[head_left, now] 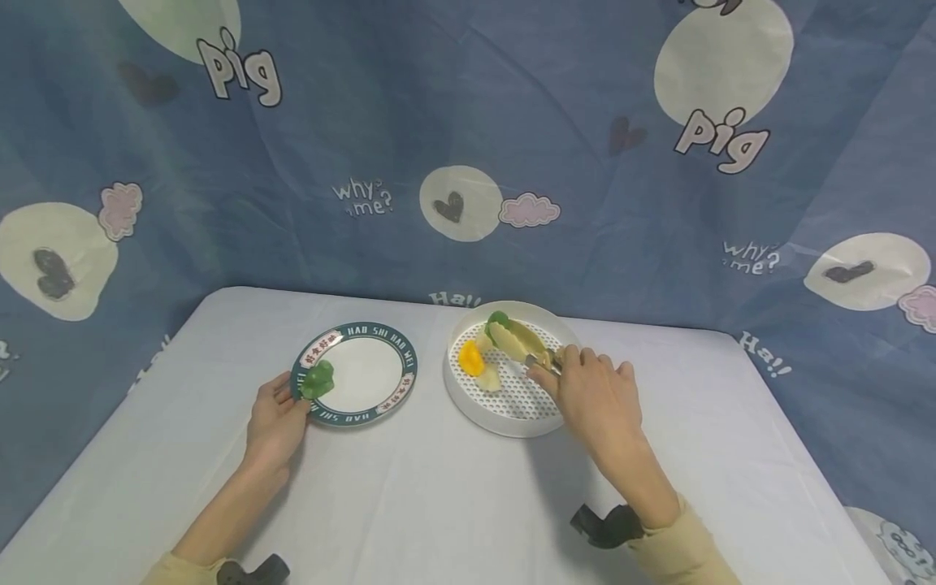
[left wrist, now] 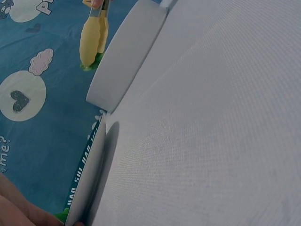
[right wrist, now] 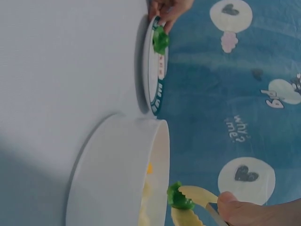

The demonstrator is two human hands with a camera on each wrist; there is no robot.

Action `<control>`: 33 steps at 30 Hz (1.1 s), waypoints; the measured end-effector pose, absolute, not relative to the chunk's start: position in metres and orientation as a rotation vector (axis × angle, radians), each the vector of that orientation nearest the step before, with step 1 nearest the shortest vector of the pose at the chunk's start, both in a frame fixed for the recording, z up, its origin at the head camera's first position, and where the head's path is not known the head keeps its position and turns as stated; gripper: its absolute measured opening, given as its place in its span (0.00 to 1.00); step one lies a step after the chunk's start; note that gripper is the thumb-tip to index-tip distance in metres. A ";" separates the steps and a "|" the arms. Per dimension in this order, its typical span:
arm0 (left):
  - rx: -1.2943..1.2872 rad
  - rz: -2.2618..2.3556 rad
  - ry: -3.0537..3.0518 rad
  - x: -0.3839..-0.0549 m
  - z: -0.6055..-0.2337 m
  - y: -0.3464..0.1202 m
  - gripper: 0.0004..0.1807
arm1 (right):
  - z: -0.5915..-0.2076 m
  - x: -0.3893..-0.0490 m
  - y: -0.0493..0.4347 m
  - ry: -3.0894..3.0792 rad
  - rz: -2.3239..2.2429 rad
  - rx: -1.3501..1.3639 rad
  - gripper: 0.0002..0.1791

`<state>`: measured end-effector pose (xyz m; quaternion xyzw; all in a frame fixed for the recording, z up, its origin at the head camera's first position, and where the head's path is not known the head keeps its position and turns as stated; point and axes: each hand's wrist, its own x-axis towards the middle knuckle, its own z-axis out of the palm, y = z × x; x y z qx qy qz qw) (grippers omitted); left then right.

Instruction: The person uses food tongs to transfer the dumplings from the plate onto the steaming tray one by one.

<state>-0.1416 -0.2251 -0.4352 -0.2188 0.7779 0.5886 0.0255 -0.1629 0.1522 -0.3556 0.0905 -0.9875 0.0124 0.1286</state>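
Observation:
My left hand grips the left rim of a round white plate with a green lettered border. On that side of the plate lies a crinkled green leafy piece. My right hand holds tongs with pale yellow scalloped tips over a round white perforated steamer tray. Between the tips is another green leafy piece, above the tray's rim in the right wrist view. Inside the tray lie an orange-yellow piece and pale yellowish pieces, partly hidden by the tongs.
Plate and tray stand side by side on a white-covered table, a narrow gap between them. A blue printed cloth hangs behind the table's back edge. Dark straps sit at both wrists.

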 end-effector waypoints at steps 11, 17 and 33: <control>-0.664 1.828 2.404 -0.141 -0.434 -0.225 0.42 | -0.355 -0.161 0.155 -2.830 0.018 0.275 0.31; -0.668 1.827 2.401 -0.141 -0.435 -0.226 0.42 | -0.355 -0.162 0.155 -2.873 0.059 0.249 0.34; -0.670 1.832 2.400 -0.141 -0.435 -0.225 0.42 | -0.359 -0.162 0.134 -2.937 0.070 0.271 0.43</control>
